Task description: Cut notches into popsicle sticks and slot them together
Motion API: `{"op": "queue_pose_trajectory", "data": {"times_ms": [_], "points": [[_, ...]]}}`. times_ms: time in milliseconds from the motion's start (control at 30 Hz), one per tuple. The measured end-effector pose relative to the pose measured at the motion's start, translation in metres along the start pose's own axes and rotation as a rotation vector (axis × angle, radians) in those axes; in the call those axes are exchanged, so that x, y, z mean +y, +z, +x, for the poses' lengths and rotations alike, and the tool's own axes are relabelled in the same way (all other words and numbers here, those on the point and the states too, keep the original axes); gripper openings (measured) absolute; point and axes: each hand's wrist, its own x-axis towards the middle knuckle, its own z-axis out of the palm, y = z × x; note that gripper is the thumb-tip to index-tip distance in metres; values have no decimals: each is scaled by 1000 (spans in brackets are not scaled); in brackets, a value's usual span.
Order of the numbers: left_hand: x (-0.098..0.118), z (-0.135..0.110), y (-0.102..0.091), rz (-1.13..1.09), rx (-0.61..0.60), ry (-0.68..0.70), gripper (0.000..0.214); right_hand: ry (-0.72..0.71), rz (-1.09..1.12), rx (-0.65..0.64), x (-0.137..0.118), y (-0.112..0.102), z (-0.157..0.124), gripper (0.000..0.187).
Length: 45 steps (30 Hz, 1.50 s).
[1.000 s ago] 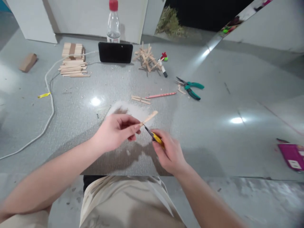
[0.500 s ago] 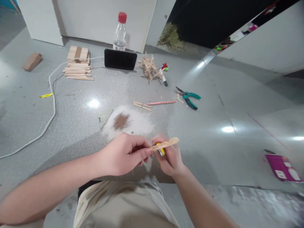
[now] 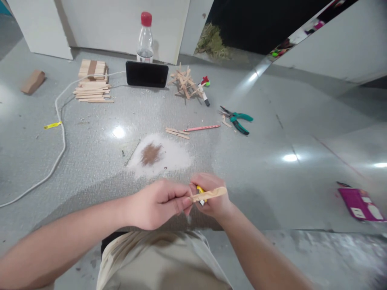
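My left hand pinches one end of a wooden craft stick between thumb and fingers. The stick points right, passing across the front of my right hand. Closed in my right hand is a yellow utility knife, mostly hidden by the fingers and the stick; its blade cannot be made out clearly. Both hands are close together over the near edge of the table, just below a white patch of powder with a brown heap on it.
Craft sticks lie stacked at the back left near a white cable. A phone leans before a bottle. Farther right are a stick structure, a marker, pliers, a pink pencil and a purple pouch.
Both hands have shifted slightly down, and the stick lies a little lower. The camera view has turned slightly, moving the tabletop items left. Both grips stay the same.
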Motion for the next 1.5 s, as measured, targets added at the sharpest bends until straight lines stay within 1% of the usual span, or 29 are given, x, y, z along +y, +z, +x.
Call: {"op": "queue_pose_trajectory", "data": {"times_ms": [133,300,400,467,567,633,700,767,833,900,967,1000,1067,1100,1167,1233,1333,1433,1500], "points": [[-5,0,2,-90,-21,-10,43,-15,-21,28,-2,4,4,27],[-5,-2,0,5,47,-23,38,60,-101,67,-7,6,0,34],[-5,-3,-1,-1,69,-42,38,107,-123,70,-11,5,-4,35],[-7,-2,0,-73,63,-63,42,127,-119,48,-13,5,-6,34],[-12,-1,2,-263,7,-93,51,163,-103,3,-14,5,-8,31],[-16,1,4,-367,3,-109,53,200,-90,-38,-14,4,-8,27],[-19,4,4,-431,39,-127,53,255,-78,-91,-15,1,-6,19],[-22,7,0,-467,102,-149,52,328,-75,-152,-17,-3,-2,13],[-25,12,-5,-436,184,-185,50,413,-86,-206,-19,-8,3,16],[-26,17,-12,-268,286,-239,44,490,-107,-245,-20,-11,7,24],[-25,20,-16,39,373,-296,39,565,-98,-283,-22,-13,11,24],[-24,21,-17,201,396,-316,38,598,-80,-302,-22,-13,12,20],[-21,21,-16,497,414,-331,34,658,-35,-330,-23,-13,14,10],[-21,21,-16,628,420,-328,32,676,-18,-341,-24,-12,15,10],[-24,20,-15,885,433,-316,30,684,-7,-358,-24,-11,17,9],[-29,19,-16,1117,441,-308,33,664,-9,-369,-24,-10,18,5],[-39,20,-23,1336,437,-301,33,616,-39,-338,-23,-6,17,6],[-46,21,-32,1430,440,-229,31,582,-116,-320,-22,0,15,11],[-48,22,-36,1455,473,-161,30,579,-211,-360,-24,4,15,21]]}}
